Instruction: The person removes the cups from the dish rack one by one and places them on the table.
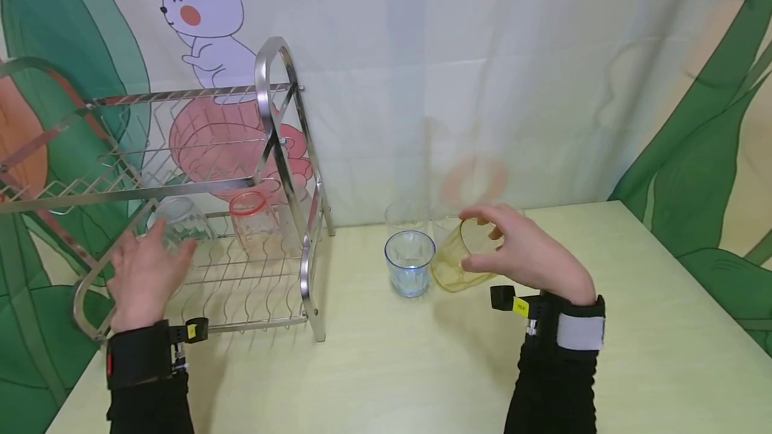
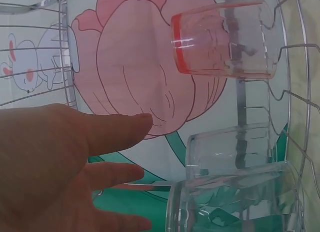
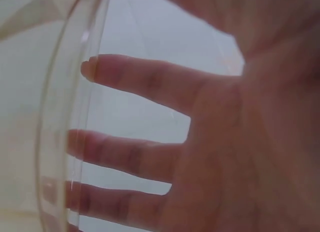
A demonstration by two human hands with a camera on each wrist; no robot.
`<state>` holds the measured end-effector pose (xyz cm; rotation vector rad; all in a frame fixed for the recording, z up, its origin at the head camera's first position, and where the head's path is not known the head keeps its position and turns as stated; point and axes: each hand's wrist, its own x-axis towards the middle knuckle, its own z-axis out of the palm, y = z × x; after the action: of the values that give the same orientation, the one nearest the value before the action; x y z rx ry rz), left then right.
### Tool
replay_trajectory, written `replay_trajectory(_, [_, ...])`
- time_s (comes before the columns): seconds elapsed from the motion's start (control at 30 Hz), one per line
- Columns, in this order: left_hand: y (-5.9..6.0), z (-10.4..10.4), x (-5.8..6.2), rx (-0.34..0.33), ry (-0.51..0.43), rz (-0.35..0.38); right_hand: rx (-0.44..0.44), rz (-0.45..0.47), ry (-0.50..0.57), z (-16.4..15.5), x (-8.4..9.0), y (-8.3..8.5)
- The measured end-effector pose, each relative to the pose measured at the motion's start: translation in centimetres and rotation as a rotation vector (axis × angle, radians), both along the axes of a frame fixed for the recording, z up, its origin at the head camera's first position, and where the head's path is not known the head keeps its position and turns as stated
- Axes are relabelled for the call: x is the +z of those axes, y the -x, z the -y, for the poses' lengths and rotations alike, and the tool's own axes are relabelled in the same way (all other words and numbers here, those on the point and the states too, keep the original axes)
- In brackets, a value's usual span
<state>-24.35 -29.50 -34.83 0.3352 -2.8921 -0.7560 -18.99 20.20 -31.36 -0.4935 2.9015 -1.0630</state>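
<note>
My right hand point(image 1: 517, 248) grips a yellow-tinted glass point(image 1: 454, 261) that leans over on the table, thumb below and fingers over its rim. The right wrist view shows the yellow glass point(image 3: 60, 142) close up with my fingers point(image 3: 145, 82) spread behind its wall. My left hand point(image 1: 147, 272) is held flat with straight fingers at the lower shelf of a steel dish rack point(image 1: 265, 86), just short of an upturned clear glass point(image 1: 179, 221). In the left wrist view my left hand point(image 2: 65, 167) holds nothing and the clear glass point(image 2: 235, 204) lies just beyond the fingertips.
A red-rimmed glass point(image 1: 253, 220) and another clear glass point(image 1: 293, 216) also stand upturned on the rack's lower shelf. A blue glass point(image 1: 410, 263) stands upright beside the yellow one, with a clear glass point(image 1: 405, 216) behind it. A printed curtain hangs behind the table.
</note>
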Motion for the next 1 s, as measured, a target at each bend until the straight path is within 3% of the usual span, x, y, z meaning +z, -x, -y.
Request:
replay_trajectory(0.37, [0.3,0.7,-0.4,-0.004,-0.018,-0.023,-0.063,0.002,-0.07,-0.6,-0.5,0.6])
replay_trajectory(0.63, [0.9,0.3,-0.6,-0.062,0.013,0.001,-0.093,0.006,-0.136,-0.1,-1.4,1.7])
replay_trajectory(0.9, [0.7,0.3,-0.9,0.003,0.026,-0.069,-0.095,0.057,-0.15,0.9,-2.8,3.1])
replay_trajectory(1.0, [0.5,0.5,-1.0,0.007,0.006,-0.063,-0.106,0.072,-0.153,1.2,-3.5,3.5])
